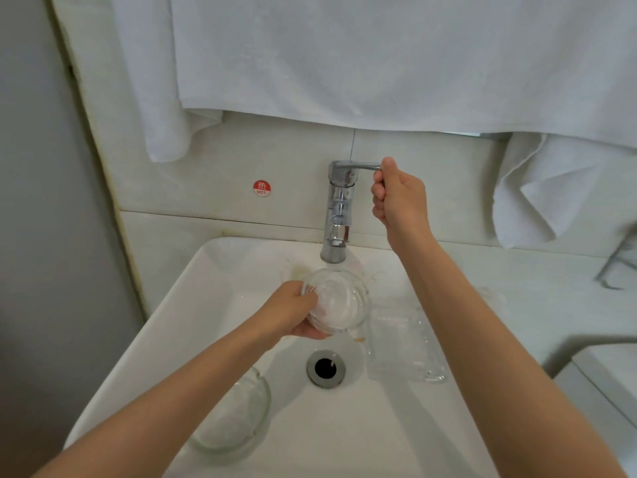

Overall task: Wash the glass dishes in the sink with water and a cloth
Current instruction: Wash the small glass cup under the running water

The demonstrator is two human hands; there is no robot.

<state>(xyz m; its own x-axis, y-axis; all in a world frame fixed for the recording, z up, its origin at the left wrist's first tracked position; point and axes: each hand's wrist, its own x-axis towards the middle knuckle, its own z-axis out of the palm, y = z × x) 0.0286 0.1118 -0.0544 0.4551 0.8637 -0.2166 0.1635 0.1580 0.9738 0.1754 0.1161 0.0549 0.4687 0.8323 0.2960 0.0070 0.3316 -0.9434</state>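
Round glass dish (pixel 234 419) lies low left in sink (pixel 344 443), left hand (pixel 293 313), fingers curled round the rim, holds second glass dish (pixel 341 301) under tap spout (pixel 333 251), rectangular glass dish (pixel 403 346) sits right of drain (pixel 325 368), right hand (pixel 400 198) fingers grip tap lever (pixel 358 165).

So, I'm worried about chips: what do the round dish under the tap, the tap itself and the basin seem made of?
Round dish, held by the left hand: clear glass, seemingly thick; the white basin shows through it. Tap: polished metal, probably chrome-plated, given its mirror-like reflections. Basin: glossy white, likely glazed ceramic; the look alone can't confirm.
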